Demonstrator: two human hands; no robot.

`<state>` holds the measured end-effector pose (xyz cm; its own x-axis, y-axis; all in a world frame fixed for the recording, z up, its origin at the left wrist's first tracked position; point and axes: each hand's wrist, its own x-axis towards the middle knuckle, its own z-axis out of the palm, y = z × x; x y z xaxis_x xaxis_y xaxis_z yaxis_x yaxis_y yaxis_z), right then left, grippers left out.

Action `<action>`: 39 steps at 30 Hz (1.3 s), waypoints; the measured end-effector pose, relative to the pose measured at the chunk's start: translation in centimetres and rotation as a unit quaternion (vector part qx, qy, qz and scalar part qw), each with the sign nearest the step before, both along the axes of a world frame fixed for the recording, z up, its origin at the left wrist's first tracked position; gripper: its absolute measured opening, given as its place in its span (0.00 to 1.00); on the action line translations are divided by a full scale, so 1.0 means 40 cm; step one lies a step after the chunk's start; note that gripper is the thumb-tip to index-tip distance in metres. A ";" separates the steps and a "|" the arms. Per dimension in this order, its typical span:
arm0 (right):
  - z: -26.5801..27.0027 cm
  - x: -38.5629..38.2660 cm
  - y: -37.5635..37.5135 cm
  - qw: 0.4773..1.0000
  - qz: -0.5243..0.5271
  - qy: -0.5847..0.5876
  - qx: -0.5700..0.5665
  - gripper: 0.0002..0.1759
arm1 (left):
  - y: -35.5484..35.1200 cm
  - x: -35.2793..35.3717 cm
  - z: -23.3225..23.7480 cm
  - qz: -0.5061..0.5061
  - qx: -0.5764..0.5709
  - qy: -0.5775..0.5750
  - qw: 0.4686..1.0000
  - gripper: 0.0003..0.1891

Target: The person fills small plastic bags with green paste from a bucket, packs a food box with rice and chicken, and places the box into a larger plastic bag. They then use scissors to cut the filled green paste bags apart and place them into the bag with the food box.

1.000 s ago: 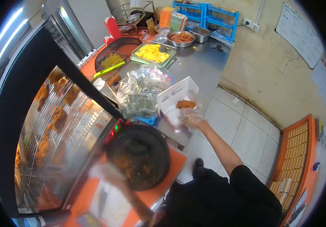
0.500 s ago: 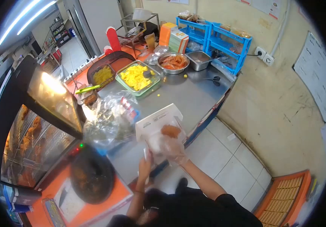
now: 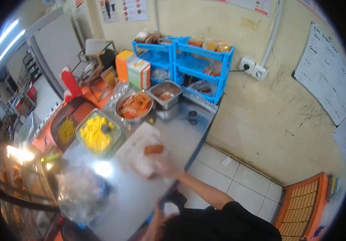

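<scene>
Left hand (image 3: 159,223) withdrawn from white box (image 3: 140,140), brown piece (image 3: 153,150) lying left to right, beside right hand (image 3: 165,165), fingers' grip unclear.

From here I see a steel table (image 3: 120,209) running to the wall, its near part washed out by glare. At the far end stand two blue racks (image 3: 199,70), loaded with bags. In front of them sits a steel pan (image 3: 165,96), just beside a round bowl (image 3: 135,106) of orange food. Behind the bowl stand two cartons (image 3: 135,70). Dark scissors (image 3: 192,118) lie near the table's right edge. A clear tray (image 3: 97,134) holds yellow food, and a yellow scrap (image 3: 151,120) lies near the bowl. Closer in slumps a clear plastic bag (image 3: 80,195). An open white box (image 3: 141,142) is over the middle, too blurred to tell whether it rests there.
</scene>
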<state>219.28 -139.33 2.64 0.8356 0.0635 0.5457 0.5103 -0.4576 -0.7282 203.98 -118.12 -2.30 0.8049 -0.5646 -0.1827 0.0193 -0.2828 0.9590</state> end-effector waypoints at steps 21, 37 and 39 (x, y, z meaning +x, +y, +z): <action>-0.300 0.803 -1.375 0.807 -0.286 -0.177 -0.486 0.15 | -0.257 0.368 0.619 0.366 -0.203 -0.090 0.904 0.54; 0.006 0.616 -1.007 0.864 -0.419 -0.097 -0.260 0.17 | -0.353 0.250 0.650 0.423 -0.194 -0.119 0.877 0.38; 0.052 0.584 -0.985 0.866 -0.398 -0.108 -0.283 0.17 | -0.359 0.253 0.656 0.454 -0.193 -0.129 0.860 0.33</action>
<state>242.65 -178.72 4.74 0.6200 -0.1782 0.7641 -0.0351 -0.9792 -0.1999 214.08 -132.46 23.93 0.9314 0.3405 0.1287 -0.1641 0.0770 0.9834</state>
